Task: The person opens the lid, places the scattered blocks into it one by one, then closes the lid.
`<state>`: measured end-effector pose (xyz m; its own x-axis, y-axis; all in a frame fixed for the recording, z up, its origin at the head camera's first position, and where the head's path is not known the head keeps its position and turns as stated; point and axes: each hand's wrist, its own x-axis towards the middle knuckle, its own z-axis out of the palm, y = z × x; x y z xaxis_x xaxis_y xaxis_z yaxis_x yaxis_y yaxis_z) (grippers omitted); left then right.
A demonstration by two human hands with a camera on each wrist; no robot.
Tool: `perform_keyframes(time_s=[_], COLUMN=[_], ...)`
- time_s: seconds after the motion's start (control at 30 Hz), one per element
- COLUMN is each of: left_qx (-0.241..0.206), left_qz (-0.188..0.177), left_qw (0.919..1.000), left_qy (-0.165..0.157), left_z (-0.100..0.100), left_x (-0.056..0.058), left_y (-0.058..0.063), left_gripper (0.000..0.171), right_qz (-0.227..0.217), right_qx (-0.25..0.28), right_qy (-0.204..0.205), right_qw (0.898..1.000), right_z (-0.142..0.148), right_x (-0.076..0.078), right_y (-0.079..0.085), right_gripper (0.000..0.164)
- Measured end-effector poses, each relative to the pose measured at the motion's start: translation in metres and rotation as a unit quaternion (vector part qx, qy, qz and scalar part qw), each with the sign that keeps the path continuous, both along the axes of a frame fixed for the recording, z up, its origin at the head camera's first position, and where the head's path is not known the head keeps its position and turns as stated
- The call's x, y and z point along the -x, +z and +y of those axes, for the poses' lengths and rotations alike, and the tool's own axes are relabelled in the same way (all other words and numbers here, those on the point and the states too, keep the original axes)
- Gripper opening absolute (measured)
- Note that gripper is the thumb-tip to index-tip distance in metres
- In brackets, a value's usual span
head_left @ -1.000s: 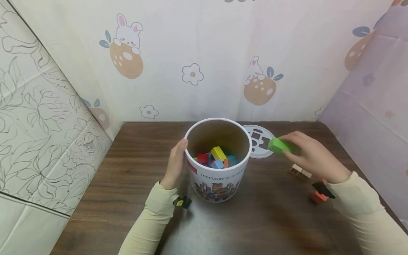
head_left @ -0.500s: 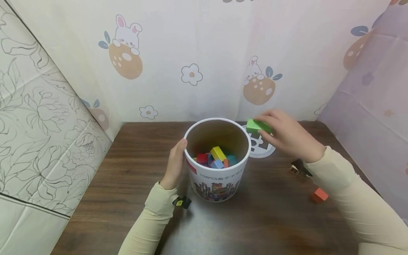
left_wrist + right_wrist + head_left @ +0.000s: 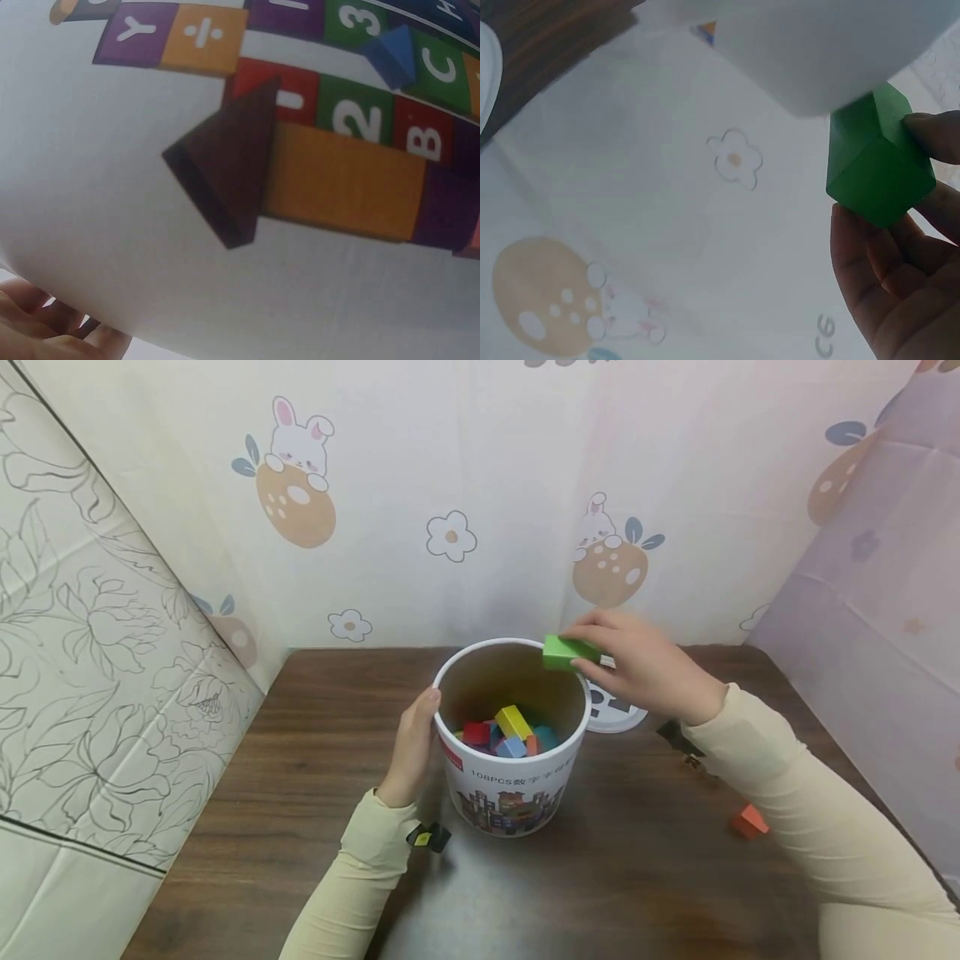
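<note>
A white printed bucket [image 3: 510, 797] stands upright on the table with loose coloured blocks inside, among them a yellow block [image 3: 513, 722], a red block [image 3: 476, 732] and a light blue block [image 3: 512, 747]. My left hand [image 3: 408, 750] holds its left side, thumb at the rim; in the left wrist view the fingertips [image 3: 112, 343] show beside the printed wall [image 3: 90, 187]. Between thumb and fingers, my right hand [image 3: 641, 662] pinches a green block [image 3: 566, 653] over the bucket's far right rim. The right wrist view shows this block [image 3: 881, 169] near the bucket's wall [image 3: 817, 67].
The white lid [image 3: 615, 717] with cut-out shapes lies behind the bucket on the right, partly hidden by the right hand. On the wooden table [image 3: 315, 727], an orange-red block [image 3: 750, 821] sits near the right forearm. A patterned cloth [image 3: 390, 485] hangs behind the table.
My right hand has carried the green block leftward from beside the lid to over the bucket's rim. The left hand and the bucket have stayed put.
</note>
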<state>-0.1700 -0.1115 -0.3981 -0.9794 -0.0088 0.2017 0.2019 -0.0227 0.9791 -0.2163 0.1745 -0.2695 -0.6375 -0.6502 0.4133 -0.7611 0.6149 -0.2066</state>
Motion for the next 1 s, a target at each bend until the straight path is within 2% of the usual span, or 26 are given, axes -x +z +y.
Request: perform_keyframes(time_s=[0.43, 0.63, 0.87, 1.0], left_qx=[-0.013, -0.014, -0.003, 0.001], left_qz=[0.002, 0.001, -0.001, 0.001], left_qw=[0.9999, 0.9998, 0.9999, 1.0000], left_qy=[0.008, 0.014, 0.013, 0.010], left_z=[0.000, 0.000, 0.000, -0.001], left_x=[0.000, 0.000, 0.000, 0.000], left_y=[0.001, 0.001, 0.001, 0.002], left_gripper=[0.053, 0.054, 0.052, 0.051], right_qz=[-0.031, -0.066, -0.098, -0.102], right_qx=[-0.009, -0.034, -0.061, -0.063], right_qy=[0.094, 0.113, 0.117, 0.120], right_qw=[0.995, 0.991, 0.986, 0.986], right_z=[-0.044, -0.062, -0.075, -0.078], right_x=[0.006, 0.010, 0.012, 0.010], right_y=[-0.008, -0.011, -0.016, -0.016], right_gripper=[0.040, 0.036, 0.032, 0.031])
